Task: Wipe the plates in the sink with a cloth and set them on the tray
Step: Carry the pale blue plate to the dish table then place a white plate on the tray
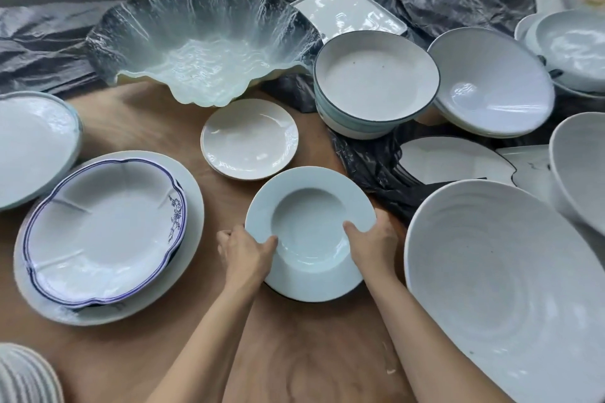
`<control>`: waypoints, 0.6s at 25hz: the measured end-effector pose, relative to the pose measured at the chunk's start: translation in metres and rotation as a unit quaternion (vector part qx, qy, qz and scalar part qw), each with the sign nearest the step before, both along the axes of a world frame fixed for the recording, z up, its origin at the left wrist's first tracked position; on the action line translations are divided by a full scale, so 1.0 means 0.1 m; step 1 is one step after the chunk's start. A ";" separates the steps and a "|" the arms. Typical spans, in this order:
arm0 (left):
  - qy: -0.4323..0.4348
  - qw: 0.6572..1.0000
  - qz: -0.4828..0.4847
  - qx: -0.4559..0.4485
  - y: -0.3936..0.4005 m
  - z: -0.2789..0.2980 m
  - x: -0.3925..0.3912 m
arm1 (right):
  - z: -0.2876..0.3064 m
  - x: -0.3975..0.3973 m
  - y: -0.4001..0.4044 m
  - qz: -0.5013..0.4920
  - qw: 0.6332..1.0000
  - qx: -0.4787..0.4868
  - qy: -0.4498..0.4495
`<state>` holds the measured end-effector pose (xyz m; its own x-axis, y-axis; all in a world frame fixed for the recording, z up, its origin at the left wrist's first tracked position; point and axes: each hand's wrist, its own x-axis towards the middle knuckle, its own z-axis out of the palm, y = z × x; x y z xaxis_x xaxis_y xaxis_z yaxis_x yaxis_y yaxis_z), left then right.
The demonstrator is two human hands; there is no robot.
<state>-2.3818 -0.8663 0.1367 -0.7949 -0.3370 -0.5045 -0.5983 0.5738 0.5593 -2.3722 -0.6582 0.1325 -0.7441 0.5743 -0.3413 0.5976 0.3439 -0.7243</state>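
Plates crowd the brown wooden tabletop (137,114): a large white ridged bowl (510,285) at its right edge, then a pale wide-rimmed deep plate (311,232) near its middle. Left hand (245,255) and right hand (373,245) grip opposite rims, thumbs on top, probably to keep it level for setting down.

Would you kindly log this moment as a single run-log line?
left hand: grips rim of pale wide-rimmed deep plate | right hand: grips opposite rim | plate: over brown wooden surface | cloth: not visible
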 end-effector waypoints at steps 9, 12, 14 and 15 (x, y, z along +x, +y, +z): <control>0.128 0.988 -0.084 0.024 0.00 0.38 0.29 | 0.34 0.16 -0.14 0.115 0.989 0.082 0.052; 0.176 0.976 -0.122 0.040 0.13 0.59 0.40 | 0.53 0.33 -0.16 0.124 0.984 0.073 0.100; 0.173 0.970 -0.154 0.072 0.25 0.74 0.43 | 0.64 0.45 -0.12 0.116 0.983 0.064 0.128; 0.174 0.965 -0.174 0.088 0.32 0.80 0.45 | 0.70 0.52 -0.08 0.107 0.983 0.060 0.138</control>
<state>-2.3365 -0.8340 0.2170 -0.9762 0.0469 -0.2119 -0.1454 0.5834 0.7990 -2.3204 -0.6664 0.2021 -0.9067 0.4189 -0.0494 0.2897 0.5334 -0.7947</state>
